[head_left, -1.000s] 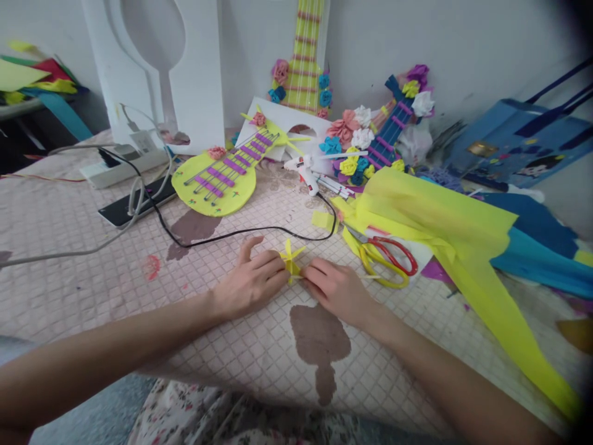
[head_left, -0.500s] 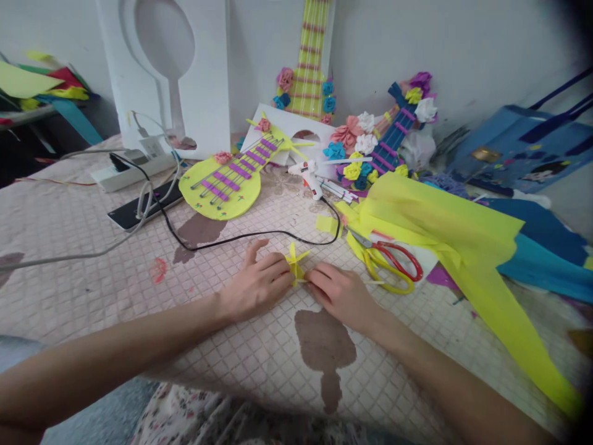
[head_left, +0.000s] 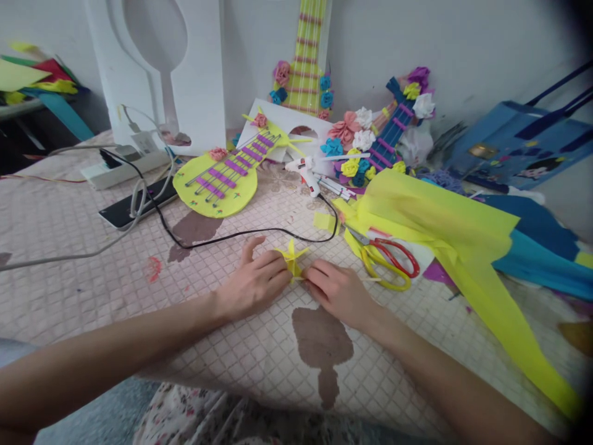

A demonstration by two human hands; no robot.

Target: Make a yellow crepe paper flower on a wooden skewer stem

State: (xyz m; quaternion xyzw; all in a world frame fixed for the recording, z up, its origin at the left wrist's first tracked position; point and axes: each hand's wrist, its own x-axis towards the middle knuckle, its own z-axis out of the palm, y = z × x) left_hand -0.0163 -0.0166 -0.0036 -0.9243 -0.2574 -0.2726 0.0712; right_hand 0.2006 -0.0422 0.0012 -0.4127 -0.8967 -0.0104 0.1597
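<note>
The left hand [head_left: 257, 276] is pinching yellow paper [head_left: 293, 261], the right hand [head_left: 338, 290] a pale stick [head_left: 372, 280]; seemingly they are joining these, next needing steady pressure.

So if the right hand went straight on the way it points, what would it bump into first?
The right hand would probably meet the yellow star-shaped piece first, then the left hand; depth there is hard to judge.
</note>
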